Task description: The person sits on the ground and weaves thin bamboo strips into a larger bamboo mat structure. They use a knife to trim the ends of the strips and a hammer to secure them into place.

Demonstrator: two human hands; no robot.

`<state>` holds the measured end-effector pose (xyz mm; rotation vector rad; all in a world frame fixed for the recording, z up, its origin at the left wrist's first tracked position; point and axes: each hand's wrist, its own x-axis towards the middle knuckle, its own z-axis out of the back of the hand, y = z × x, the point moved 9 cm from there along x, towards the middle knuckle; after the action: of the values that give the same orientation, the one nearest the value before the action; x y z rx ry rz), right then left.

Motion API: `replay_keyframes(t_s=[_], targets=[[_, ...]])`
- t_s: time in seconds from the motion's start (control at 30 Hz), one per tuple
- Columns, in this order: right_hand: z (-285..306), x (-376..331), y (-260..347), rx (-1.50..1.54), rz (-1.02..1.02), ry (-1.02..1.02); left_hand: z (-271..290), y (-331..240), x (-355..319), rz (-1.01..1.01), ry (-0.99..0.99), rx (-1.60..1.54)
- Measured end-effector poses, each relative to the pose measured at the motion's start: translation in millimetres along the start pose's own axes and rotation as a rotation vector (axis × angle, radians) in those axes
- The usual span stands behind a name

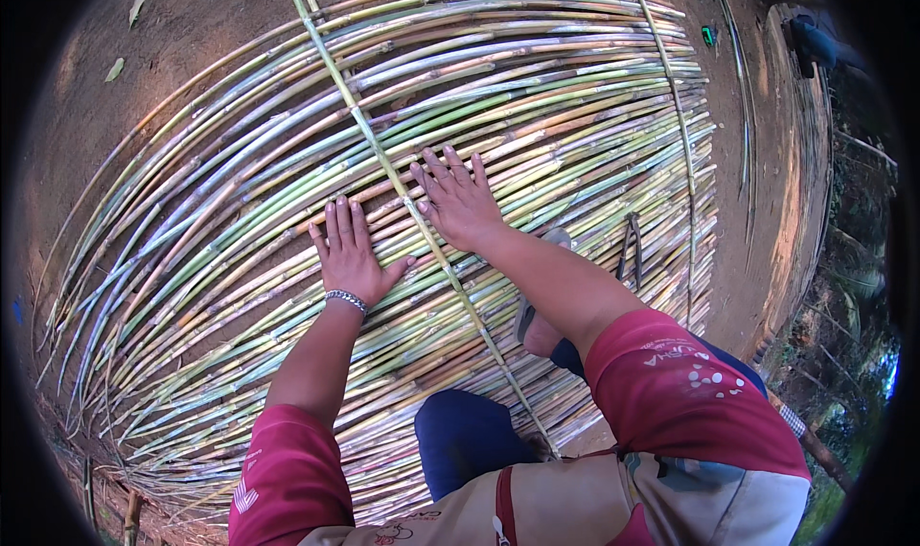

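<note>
Many thin green and yellowish canes (249, 186) lie side by side on the ground like a mat. A long cross pole (436, 244) runs over them between my hands, and a second cross pole (683, 139) lies across them near their right ends. My left hand (351, 258), with a chain bracelet at the wrist, rests flat on the canes just left of the nearer pole, fingers spread. To the right of that pole, my right hand (458, 201) presses palm down on the canes, fingers spread, its thumb side close beside the pole. Neither hand holds anything.
Dark long-handled pincers (630, 244) lie on the canes to my right. My sandalled foot (539, 306) stands among the canes, and my blue-trousered knee (465, 441) is in front of me. A small green object (708, 35) sits on the dirt, with loose thin canes (743, 86) nearby.
</note>
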<state>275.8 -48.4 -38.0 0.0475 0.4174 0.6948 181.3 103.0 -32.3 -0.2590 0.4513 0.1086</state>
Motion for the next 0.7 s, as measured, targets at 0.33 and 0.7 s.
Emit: replay_keyframes(t_s=[0.33, 0.7], targets=[[0.6, 7.7, 4.3, 0.023, -0.025, -0.030, 0.1, -0.8, -2.1, -0.022, -0.027, -0.005], [5.2, 4.6, 13.2, -0.005, -0.029, -0.149, -0.2, 4.2, -5.3, -0.044, -0.124, -0.048]])
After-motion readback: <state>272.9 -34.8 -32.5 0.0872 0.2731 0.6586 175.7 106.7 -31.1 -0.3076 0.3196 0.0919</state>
